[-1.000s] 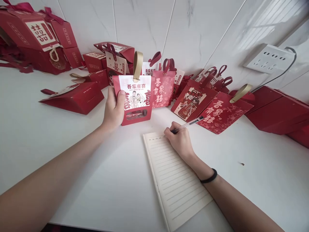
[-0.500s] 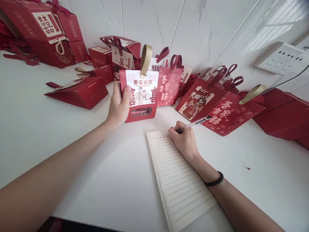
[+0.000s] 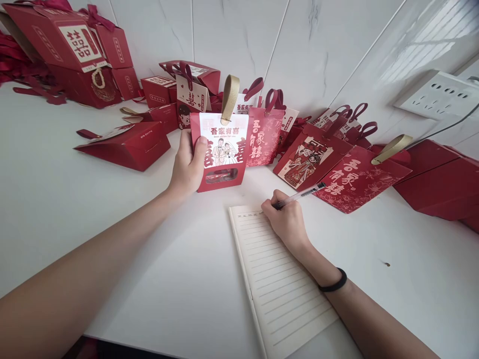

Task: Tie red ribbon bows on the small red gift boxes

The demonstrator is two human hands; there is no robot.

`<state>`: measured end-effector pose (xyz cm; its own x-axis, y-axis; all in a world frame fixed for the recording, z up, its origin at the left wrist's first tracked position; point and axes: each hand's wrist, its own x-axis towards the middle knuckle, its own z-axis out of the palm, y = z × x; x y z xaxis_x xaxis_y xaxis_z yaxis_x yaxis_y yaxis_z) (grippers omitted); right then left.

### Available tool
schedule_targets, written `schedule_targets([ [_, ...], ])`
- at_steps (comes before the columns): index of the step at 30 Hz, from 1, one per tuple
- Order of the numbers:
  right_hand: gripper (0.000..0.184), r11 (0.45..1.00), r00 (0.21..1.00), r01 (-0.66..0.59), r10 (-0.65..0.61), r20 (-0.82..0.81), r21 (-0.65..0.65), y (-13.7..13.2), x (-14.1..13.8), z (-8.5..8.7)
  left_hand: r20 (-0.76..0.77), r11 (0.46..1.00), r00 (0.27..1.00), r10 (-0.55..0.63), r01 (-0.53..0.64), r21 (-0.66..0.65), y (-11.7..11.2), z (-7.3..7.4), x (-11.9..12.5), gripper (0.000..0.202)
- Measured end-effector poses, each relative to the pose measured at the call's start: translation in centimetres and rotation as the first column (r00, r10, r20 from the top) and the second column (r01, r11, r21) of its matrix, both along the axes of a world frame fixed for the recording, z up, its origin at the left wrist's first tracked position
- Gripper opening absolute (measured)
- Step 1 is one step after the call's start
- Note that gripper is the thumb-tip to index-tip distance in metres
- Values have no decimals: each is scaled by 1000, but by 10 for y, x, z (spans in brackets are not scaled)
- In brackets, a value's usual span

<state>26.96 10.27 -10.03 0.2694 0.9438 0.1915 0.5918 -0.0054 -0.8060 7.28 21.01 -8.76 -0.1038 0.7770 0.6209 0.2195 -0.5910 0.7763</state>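
Note:
My left hand (image 3: 188, 162) grips the left side of a red and white gift box (image 3: 224, 144), thumb on its front. The box stands upright, with a gold strap handle (image 3: 230, 99), a printed bride and groom, and a small window low down. In my right hand (image 3: 288, 219) is a clear pen (image 3: 303, 192) with a dark grip, its tip hidden behind the fingers. That hand rests on the top of a lined notebook (image 3: 277, 284), where a short row of handwriting runs along the first line.
Red gift boxes (image 3: 310, 157) stand and lean along the marble-patterned wall. At left, a wedge-shaped red box (image 3: 127, 144) lies on the white table (image 3: 168, 279), with larger stacked boxes (image 3: 75, 45) behind it. A white power strip (image 3: 436, 94) with a cable is at right.
The view has shifted slightly, so most things sit a little lower and farther right. Both hands keep their holds; the pen has tilted slightly.

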Motion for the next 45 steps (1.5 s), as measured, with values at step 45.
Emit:
schedule_targets([
  [45, 16, 720, 915, -390, 231, 332, 574, 42, -54, 79, 110, 931, 945, -308, 323, -170, -31, 20, -11, 24],
])
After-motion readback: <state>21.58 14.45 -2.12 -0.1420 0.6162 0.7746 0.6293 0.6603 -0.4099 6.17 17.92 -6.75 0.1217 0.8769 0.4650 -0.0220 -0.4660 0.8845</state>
